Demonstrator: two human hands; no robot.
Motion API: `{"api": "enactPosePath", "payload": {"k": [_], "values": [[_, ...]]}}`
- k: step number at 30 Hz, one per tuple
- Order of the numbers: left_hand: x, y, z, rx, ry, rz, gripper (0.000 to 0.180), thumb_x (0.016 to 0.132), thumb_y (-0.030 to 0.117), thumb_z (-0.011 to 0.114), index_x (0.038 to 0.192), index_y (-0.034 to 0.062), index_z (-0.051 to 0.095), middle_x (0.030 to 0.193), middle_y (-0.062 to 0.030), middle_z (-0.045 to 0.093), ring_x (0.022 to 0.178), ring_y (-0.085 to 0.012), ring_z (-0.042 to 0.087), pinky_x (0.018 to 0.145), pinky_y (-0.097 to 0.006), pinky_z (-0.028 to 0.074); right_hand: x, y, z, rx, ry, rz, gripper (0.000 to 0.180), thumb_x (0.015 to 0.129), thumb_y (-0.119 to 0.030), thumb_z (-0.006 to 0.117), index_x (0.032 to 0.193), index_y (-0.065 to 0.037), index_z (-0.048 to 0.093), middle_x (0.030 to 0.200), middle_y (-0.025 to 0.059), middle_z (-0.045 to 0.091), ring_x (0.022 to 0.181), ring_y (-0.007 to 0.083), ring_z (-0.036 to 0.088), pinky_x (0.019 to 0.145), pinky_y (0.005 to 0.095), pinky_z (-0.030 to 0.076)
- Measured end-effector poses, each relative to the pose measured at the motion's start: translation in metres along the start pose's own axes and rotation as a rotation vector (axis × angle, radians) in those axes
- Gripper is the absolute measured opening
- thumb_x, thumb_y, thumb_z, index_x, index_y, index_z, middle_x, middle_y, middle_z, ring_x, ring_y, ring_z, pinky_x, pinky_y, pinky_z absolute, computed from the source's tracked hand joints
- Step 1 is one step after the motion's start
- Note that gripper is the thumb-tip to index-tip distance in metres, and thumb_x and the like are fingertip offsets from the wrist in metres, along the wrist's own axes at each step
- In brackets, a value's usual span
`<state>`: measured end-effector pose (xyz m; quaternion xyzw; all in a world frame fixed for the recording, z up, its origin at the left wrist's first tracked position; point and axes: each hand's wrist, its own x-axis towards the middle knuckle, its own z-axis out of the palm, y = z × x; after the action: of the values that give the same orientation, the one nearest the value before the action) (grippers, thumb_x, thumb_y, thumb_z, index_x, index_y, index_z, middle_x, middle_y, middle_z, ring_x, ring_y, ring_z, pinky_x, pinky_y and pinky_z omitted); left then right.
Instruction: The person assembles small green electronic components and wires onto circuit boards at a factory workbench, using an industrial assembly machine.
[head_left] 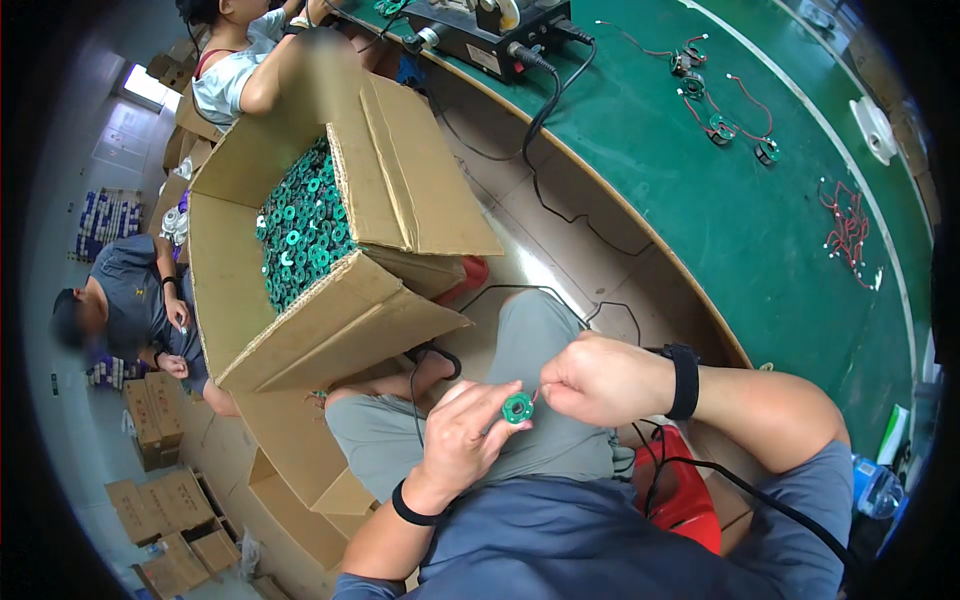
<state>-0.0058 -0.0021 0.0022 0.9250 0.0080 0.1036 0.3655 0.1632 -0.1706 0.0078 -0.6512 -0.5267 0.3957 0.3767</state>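
Observation:
Above my lap, my left hand (467,432) pinches a small round green circuit board (517,408) with a hole in its middle. Close to its right, my right hand (598,378) is closed, the fingers curled toward the board. A short bit of red wire shows between the board and my right fingertips; most of what those fingers hold is hidden. To the left of my knees stands an open cardboard box (300,345) filled with many similar green ring-shaped boards (308,225).
A green worktable (640,130) curves along the right, bearing a black powered device (490,35), wired motor-like parts (720,130), red wires (848,230) and a white spool (873,130). Black cables hang off its edge. Two people (135,300) sit at the left and top. A plastic bottle (878,488) is at far right.

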Motion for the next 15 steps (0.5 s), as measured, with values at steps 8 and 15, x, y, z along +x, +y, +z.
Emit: {"api": "enactPosePath", "payload": {"k": [8, 15], "values": [[0.002, -0.001, 0.001, -0.004, 0.001, 0.009, 0.044, 0.071, 0.012, 0.083, 0.112, 0.0023, 0.070, 0.093, -0.0100, 0.072, 0.079, -0.0263, 0.066, 0.074, -0.036, 0.052, 0.001, 0.006, 0.003, -0.024, 0.023, -0.055, 0.017, 0.087, -0.011, 0.055, 0.075, 0.000, 0.060, 0.066, 0.0206, 0.060, 0.062, 0.0390, 0.060, 0.061, 0.0460, 0.050], [0.004, -0.002, -0.002, 0.010, 0.014, 0.020, 0.044, 0.071, 0.013, 0.083, 0.112, 0.0019, 0.070, 0.093, -0.0101, 0.072, 0.079, -0.0263, 0.066, 0.074, -0.035, 0.052, 0.004, 0.006, -0.005, 0.001, -0.013, 0.001, 0.016, 0.087, -0.010, 0.054, 0.076, -0.001, 0.061, 0.068, 0.0204, 0.061, 0.062, 0.0382, 0.060, 0.062, 0.0443, 0.049]]}}
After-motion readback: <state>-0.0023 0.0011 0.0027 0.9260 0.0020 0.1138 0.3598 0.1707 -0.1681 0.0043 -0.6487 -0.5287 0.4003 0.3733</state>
